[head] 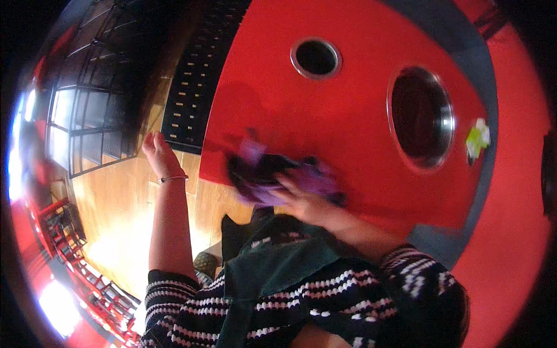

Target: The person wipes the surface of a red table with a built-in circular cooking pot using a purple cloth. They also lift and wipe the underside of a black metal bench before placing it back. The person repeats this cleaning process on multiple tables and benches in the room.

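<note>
My right hand (300, 201) presses a purple and black cloth (315, 176), blurred by motion, against a red counter top (261, 98). The cloth is bunched up near the counter's front edge, close to my dark apron (278, 269). My left hand (159, 152) is raised beside the counter, over the wooden floor, with a thin bracelet at the wrist. Nothing shows in it, and its fingers look partly spread.
Two round metal-rimmed openings (316, 58) (421, 117) are set into the counter. A crumpled green and white item (478, 138) lies near its far right edge. A black slotted panel (185, 95) adjoins the counter's left side. Black-framed glazing (87, 126) and red chairs (65, 226) stand farther left.
</note>
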The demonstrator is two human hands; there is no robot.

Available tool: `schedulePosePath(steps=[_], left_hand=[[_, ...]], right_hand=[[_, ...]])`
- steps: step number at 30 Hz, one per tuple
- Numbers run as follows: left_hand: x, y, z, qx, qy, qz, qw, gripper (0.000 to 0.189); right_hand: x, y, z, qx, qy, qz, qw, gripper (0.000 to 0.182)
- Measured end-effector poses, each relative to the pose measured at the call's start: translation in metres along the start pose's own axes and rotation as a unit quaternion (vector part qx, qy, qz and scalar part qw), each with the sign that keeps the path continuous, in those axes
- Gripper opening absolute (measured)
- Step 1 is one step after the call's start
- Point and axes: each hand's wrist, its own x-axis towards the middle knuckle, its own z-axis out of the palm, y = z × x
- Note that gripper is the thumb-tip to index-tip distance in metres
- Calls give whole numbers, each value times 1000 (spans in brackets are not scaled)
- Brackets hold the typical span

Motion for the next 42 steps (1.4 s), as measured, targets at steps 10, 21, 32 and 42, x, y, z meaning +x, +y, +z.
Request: schedulePosePath(steps=[10,21,32,42], left_hand=[[-64,-22,28,143,-283,68,946,47],[-36,16,86,331,-113,422,836,43],[-186,22,260,451,-287,399,745,57],[-168,41,250,491,-278,382,732,57]], right_hand=[[-3,105,-161,-423,222,229,848,43],[-32,10,-64,-119,70,88,987,38],[-227,93,-185,-329,78,493,802,45],[-53,352,-261,73,340,554,757,49]])
